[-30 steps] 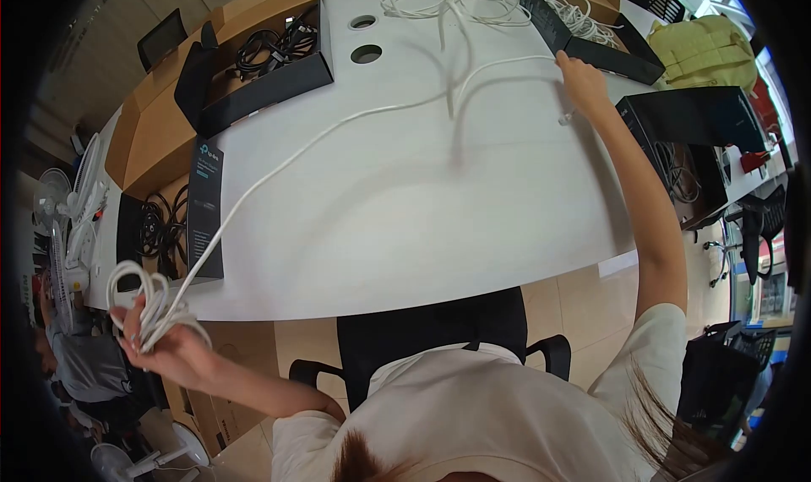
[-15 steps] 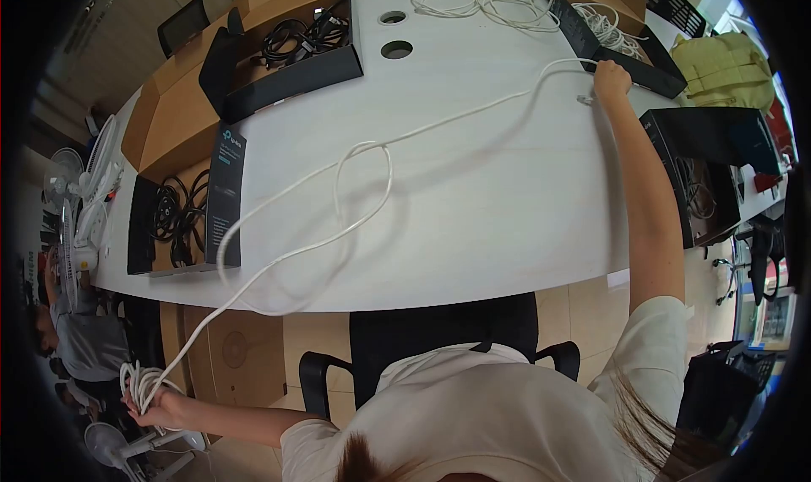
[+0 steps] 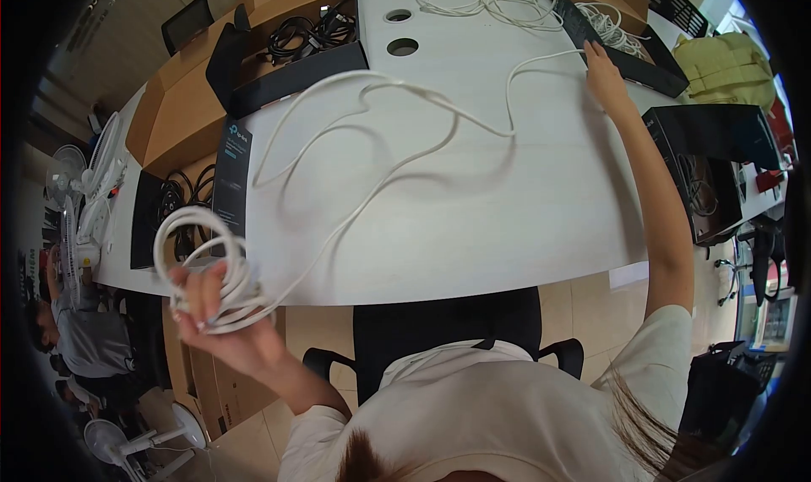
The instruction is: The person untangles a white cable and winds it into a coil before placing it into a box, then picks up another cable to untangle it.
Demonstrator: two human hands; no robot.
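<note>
My left hand [image 3: 228,321], raised at the table's front left edge, is closed around several loops of a white cable [image 3: 198,220]. From these loops the cable runs across the white table in a long loose curve, with a slack part arching near the middle. Its far stretch leads up to the fingertips of my right hand [image 3: 606,81]. That hand reaches to the back right beside a black open box [image 3: 650,76], its fingers pinched on the cable; the cable's end is hidden there.
Another white cable tangle [image 3: 490,0] lies at the back, near two round table holes [image 3: 402,47]. Open boxes with black cables [image 3: 308,36] stand on the left. At right are a black box [image 3: 705,144] and a yellow-green bag [image 3: 726,68]. A black chair [image 3: 448,330] stands before me.
My left hand has swung up and right from beside the table with the coil. The cable between my hands has gone slack. My right hand has shifted slightly up and left.
</note>
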